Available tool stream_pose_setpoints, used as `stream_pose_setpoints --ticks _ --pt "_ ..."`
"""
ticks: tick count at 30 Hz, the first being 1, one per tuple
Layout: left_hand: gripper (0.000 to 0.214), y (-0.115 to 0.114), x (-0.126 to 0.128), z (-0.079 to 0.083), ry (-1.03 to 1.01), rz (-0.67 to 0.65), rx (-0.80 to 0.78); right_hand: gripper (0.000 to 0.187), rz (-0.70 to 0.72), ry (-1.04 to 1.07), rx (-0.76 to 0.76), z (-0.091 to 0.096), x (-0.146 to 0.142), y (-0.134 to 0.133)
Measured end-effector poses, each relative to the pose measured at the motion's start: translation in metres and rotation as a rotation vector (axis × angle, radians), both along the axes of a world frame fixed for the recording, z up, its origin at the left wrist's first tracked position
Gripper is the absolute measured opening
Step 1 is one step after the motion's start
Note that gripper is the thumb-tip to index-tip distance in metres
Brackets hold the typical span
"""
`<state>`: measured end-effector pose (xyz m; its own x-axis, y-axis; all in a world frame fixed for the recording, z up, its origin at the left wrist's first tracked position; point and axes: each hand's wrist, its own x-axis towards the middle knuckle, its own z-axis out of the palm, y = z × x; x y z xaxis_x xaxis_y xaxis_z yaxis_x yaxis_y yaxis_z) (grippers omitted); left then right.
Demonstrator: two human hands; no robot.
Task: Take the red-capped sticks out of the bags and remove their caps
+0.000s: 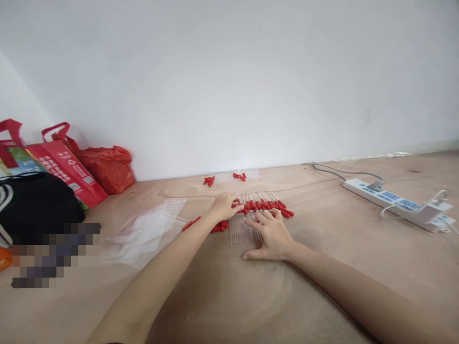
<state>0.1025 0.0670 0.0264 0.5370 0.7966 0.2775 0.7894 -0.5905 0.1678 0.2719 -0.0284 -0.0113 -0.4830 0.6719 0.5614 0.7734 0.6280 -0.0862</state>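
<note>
A row of thin clear droppers with red rubber bulbs (267,204) lies on the wooden tabletop, some tubes pointing away and others toward me. At the row's left end is my left hand (224,207), thumb and forefinger apart beside the red bulbs. My right hand (272,234) is spread over the near side of the row. Its thumb and forefinger are wide apart, and its other fingertips touch the bulbs. More red bulbs (219,226) lie below my left wrist, partly hidden by the forearm.
Clear plastic bags (150,229) lie to the left. Farther back, a flat bag (254,175) has small red pieces (209,181) near it. A white power strip (390,200) with plugs and cables is at right. Red bags (107,167) and a black bag (39,205) stand far left.
</note>
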Motion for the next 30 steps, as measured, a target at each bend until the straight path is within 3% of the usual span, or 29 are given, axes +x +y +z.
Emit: stream_pose_setpoints --ticks 10,15,21,24,27,30 --pt "0.011 0.007 0.009 -0.007 -0.074 0.078 -0.060 0.069 -0.003 -0.029 -0.002 -0.001 0.001 0.002" --pt "0.016 0.004 0.011 -0.014 -0.227 0.237 -0.013 0.062 -0.031 -0.021 0.021 -0.002 0.002 0.004" --pt "0.017 -0.022 -0.004 -0.013 -0.421 0.338 0.092 0.060 -0.033 0.030 0.069 -0.005 0.005 0.002" --pt "0.012 -0.052 -0.023 -0.013 -0.475 0.270 0.144 0.058 -0.042 0.140 0.159 -0.007 0.010 -0.003" --pt "0.010 -0.083 -0.042 -0.019 -0.484 0.019 0.199 0.051 -0.066 0.234 0.280 -0.009 0.013 -0.010" --pt "0.010 -0.103 -0.052 -0.026 -0.418 -0.194 0.262 0.048 0.001 0.198 0.314 -0.008 0.012 -0.016"
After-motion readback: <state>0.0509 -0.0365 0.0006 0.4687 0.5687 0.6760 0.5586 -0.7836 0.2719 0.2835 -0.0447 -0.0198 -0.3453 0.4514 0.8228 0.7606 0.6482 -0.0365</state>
